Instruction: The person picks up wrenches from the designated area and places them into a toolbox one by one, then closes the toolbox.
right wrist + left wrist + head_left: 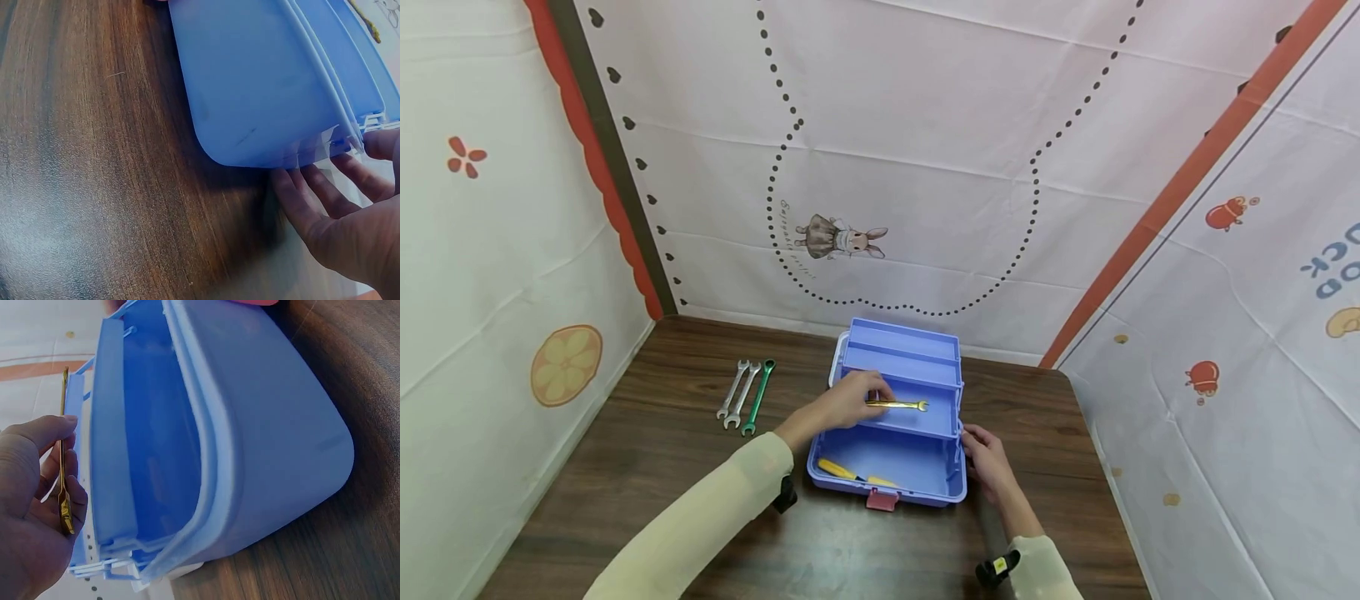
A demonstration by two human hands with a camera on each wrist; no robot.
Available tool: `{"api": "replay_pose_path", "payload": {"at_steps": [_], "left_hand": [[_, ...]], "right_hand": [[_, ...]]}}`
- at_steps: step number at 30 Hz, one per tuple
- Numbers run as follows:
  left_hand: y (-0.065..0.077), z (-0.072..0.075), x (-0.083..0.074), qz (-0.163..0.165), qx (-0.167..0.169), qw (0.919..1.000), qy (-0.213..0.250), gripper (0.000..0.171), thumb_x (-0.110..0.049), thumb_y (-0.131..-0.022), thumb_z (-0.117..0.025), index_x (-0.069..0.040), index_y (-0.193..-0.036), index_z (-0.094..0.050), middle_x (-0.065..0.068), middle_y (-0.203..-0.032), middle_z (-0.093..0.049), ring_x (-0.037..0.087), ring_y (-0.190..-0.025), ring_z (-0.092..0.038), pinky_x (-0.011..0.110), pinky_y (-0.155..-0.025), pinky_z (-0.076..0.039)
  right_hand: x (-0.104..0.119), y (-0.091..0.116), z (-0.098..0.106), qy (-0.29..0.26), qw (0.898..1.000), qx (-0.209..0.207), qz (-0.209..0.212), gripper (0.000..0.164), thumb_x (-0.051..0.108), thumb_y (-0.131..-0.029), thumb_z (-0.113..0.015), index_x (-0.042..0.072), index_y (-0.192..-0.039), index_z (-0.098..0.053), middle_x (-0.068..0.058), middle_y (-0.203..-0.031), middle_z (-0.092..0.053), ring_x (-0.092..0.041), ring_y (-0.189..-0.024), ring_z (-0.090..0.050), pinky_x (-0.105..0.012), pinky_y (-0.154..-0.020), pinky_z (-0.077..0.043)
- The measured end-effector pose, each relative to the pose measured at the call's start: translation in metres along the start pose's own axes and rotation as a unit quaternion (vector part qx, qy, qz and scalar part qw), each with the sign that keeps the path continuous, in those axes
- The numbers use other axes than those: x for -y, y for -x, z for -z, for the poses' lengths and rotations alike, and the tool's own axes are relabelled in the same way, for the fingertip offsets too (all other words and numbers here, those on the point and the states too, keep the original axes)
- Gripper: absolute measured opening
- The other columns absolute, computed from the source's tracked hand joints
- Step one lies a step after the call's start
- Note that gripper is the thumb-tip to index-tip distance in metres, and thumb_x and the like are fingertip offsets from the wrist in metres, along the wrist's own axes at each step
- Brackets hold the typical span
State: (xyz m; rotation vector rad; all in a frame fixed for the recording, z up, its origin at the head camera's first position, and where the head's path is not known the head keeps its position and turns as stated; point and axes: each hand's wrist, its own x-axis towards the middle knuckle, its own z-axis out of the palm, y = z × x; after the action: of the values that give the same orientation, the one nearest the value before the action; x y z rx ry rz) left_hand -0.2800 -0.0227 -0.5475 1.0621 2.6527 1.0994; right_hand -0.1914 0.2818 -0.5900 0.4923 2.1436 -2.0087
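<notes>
My left hand (848,402) pinches a gold wrench (904,405) between thumb and fingers, above the middle tray (928,423) of a blue toolbox (917,468). The left wrist view shows the wrench (65,509) lying across the fingers, beside the box's raised trays. The toolbox stands unfolded, its trays stepped back towards the wall. My right hand (988,462) rests against its right side; in the right wrist view the fingers (328,197) touch the outer wall, with the thumb at the rim. Yellow-handled tools (837,469) lie in the bottom compartment.
To the left on the wooden table (655,467) lie two silver wrenches (742,396) and a green wrench (760,397), side by side. A red latch (882,500) hangs at the box's front. Printed cloth walls (925,225) border the table's back and sides.
</notes>
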Motion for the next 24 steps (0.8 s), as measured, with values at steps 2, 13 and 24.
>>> {"api": "replay_pose_path", "payload": {"at_steps": [2, 13, 24], "left_hand": [[-0.003, -0.004, 0.000, -0.006, 0.006, 1.0000, -0.003, 0.009, -0.017, -0.097, -0.081, -0.018, -0.106, -0.080, -0.009, -0.099, -0.066, 0.007, -0.088, -0.060, 0.025, -0.077, -0.054], [-0.006, -0.014, 0.004, 0.015, 0.014, 0.9997, 0.010, 0.009, -0.019, -0.096, -0.082, -0.022, -0.104, -0.080, -0.012, -0.093, -0.064, 0.007, -0.084, -0.060, 0.026, -0.075, -0.054], [-0.005, -0.017, 0.005, 0.010, 0.017, 0.9998, 0.010, 0.008, -0.017, -0.096, -0.082, -0.020, -0.103, -0.081, -0.010, -0.091, -0.064, 0.007, -0.083, -0.060, 0.025, -0.073, -0.054]], "right_hand": [[0.000, 0.000, 0.000, 0.000, 1.000, -0.002, -0.002, 0.034, 0.018, -0.110, -0.055, -0.004, -0.136, -0.061, -0.006, -0.105, -0.070, -0.018, -0.094, -0.066, -0.035, -0.074, -0.059], [-0.001, 0.001, 0.000, -0.004, 1.000, 0.007, 0.000, 0.036, 0.019, -0.110, -0.056, -0.006, -0.137, -0.060, -0.009, -0.106, -0.069, -0.019, -0.095, -0.065, -0.038, -0.076, -0.060], [-0.002, 0.001, 0.001, -0.004, 1.000, 0.001, 0.001, 0.036, 0.020, -0.110, -0.057, -0.005, -0.136, -0.061, -0.006, -0.107, -0.068, -0.019, -0.097, -0.065, -0.037, -0.076, -0.060]]}}
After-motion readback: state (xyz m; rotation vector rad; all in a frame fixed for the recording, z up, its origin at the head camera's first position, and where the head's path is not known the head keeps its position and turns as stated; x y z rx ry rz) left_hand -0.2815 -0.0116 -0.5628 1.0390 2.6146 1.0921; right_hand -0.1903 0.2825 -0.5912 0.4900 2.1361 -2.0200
